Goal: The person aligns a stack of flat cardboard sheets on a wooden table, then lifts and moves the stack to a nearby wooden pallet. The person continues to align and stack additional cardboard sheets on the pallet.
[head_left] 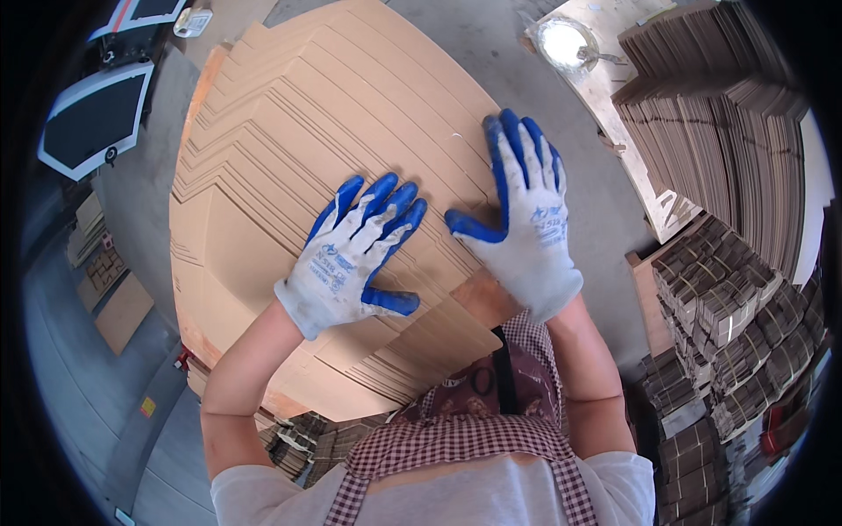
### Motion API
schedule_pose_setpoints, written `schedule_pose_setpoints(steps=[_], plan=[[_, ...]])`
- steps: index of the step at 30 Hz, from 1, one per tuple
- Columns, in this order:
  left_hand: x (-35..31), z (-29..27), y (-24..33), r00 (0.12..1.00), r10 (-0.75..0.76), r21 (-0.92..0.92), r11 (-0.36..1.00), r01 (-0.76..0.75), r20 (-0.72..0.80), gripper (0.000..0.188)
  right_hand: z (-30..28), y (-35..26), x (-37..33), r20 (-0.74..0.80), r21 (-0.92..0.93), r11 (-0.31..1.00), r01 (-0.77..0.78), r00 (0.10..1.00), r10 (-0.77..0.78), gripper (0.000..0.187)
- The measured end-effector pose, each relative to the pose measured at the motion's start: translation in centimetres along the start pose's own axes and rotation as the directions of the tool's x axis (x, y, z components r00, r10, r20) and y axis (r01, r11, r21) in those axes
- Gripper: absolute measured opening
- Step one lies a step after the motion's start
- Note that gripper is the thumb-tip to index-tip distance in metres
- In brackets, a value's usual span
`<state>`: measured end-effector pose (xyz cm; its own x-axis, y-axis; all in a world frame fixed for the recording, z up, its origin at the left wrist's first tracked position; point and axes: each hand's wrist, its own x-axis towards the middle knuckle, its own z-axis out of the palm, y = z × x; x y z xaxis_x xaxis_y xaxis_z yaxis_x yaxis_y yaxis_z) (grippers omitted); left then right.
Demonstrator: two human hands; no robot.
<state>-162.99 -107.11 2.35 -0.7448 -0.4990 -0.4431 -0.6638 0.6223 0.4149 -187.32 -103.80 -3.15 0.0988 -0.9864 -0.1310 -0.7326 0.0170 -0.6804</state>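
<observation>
Overlapping brown cardboard sheets [237,228] are fanned out in a wide, stepped spread in front of me. My left hand [351,250], in a white and blue work glove, lies over the middle of the spread with its fingers stretched forward and the thumb out to the right. At the right edge of the sheets is my right hand [522,210], gloved alike, its fingers pointing away and its thumb spread toward the left. Neither hand grips anything. Whether the palms press on the cardboard is hard to tell.
Tall stacks of cardboard [719,158] stand on the right, with strapped bundles of cardboard pieces [715,289] nearer me. A bright round lamp-like object [566,44] is at the far right. Dark panels with white frames [96,123] are at the far left. Flat boards [123,311] lie at left.
</observation>
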Motion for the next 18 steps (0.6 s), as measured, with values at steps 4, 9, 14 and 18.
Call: schedule_pose_setpoints(steps=[4, 9, 14, 18], plan=[[-0.2, 0.1, 0.0, 1.0, -0.002, 0.019, 1.0, 0.002, -0.001, 0.109, 0.8, -0.3, -0.3, 0.04, -0.024, 1.0, 0.005, 0.999, -0.004, 0.095], [-0.9, 1.6, -0.1, 0.999, 0.035, 0.17, 0.985, -0.029, -0.035, 0.105, 1.1, -0.1, -0.3, 0.034, -0.023, 1.0, -0.004, 0.999, 0.005, 0.092], [-0.9, 0.9, 0.5, 0.999, -0.036, 0.063, 0.997, 0.036, -0.003, 0.104, 1.0, -0.2, -0.2, 0.036, -0.019, 1.0, -0.023, 0.999, 0.023, 0.094], [-1.2, 0.6, 0.6, 0.999, -0.039, 0.044, 0.998, 0.039, 0.01, 0.104, 0.8, -0.3, -0.1, 0.043, -0.019, 0.999, -0.027, 0.999, 0.028, 0.094]])
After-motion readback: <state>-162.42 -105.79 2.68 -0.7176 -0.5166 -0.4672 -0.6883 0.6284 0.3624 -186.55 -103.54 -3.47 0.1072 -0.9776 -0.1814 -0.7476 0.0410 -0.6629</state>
